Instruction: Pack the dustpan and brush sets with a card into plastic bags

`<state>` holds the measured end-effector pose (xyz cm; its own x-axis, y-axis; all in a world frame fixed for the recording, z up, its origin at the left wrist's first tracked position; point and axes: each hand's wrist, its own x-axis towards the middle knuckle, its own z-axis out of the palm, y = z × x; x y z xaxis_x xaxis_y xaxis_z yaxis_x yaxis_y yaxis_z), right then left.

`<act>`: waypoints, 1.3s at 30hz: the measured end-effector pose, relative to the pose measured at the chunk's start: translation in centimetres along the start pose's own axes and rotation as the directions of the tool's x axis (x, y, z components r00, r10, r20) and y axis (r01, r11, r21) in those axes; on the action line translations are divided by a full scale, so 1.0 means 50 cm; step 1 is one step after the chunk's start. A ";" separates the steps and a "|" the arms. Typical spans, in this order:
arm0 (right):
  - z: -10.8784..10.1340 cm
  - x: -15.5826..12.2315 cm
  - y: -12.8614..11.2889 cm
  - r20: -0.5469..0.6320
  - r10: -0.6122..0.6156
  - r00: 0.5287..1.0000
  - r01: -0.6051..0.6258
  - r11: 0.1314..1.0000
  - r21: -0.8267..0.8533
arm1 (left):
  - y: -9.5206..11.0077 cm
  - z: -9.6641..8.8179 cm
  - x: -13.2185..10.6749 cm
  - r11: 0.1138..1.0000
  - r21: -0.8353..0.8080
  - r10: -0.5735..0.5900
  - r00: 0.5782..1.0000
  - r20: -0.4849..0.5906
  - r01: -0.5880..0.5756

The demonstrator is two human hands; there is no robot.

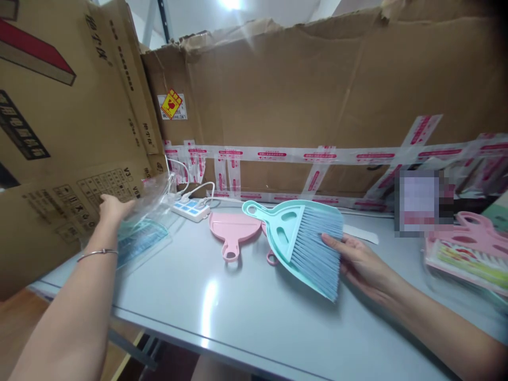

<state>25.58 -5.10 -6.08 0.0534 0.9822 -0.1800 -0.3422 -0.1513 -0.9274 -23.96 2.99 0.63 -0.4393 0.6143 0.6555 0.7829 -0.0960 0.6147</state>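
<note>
Head view: closest to me runs the front edge of the gray table, and on its top lies a pink dustpan, which I take as landmark. Nearer than that and to its right, I have the right hand grasping a mint brush and a mint dustpan nested together, thumb on the bristles, other fingers mostly hidden behind. Well right of the pink dustpan sits a plastic-wrapped pink pack, slightly blurred. Left of the landmark lies a clear bag with blue contents; at its edge I have the left hand, fingers partly extended, and I cannot tell whether they grip the film. Just behind the pink dustpan, to its left, is a power strip; farther back stands a taped cardboard box.
</note>
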 end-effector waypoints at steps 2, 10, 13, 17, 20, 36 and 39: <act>0.000 0.002 0.000 0.013 0.005 1.000 -0.005 1.000 0.016 | 0.045 0.007 -0.034 0.992 0.127 0.004 0.991 -0.135 0.014; 0.031 -0.014 -0.016 0.201 0.062 0.978 -0.052 0.997 -0.053 | 0.345 0.135 -0.232 0.668 -0.699 0.557 0.451 0.697 0.255; 0.041 -0.021 -0.023 0.202 0.075 0.976 -0.029 0.975 -0.221 | 0.384 0.153 -0.270 0.449 -0.812 0.635 0.506 0.583 0.372; 0.052 -0.023 -0.061 -0.034 -0.667 0.744 0.526 0.616 -0.586 | 0.397 0.130 -0.270 0.426 -0.863 0.666 0.551 0.503 0.273; 0.084 -0.026 -0.096 0.490 -0.712 0.503 0.768 0.108 -0.631 | 0.410 0.108 -0.271 0.446 -0.879 0.696 0.553 0.458 0.167; 0.063 0.087 -0.118 0.818 -0.471 0.330 0.777 -0.357 -0.519 | 0.298 0.107 -0.239 0.611 -0.509 0.757 0.636 0.150 -0.606; 0.047 0.137 -0.055 0.841 -0.233 0.489 0.800 -0.264 -0.538 | 0.283 0.126 -0.245 0.687 -0.364 0.725 0.558 0.404 -0.630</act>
<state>24.66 2.30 -4.00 -0.6829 0.6086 0.4042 0.6381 0.7662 -0.0756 -4.74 -0.93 -1.48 0.5006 0.5890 0.6344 0.6539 -0.7375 0.1688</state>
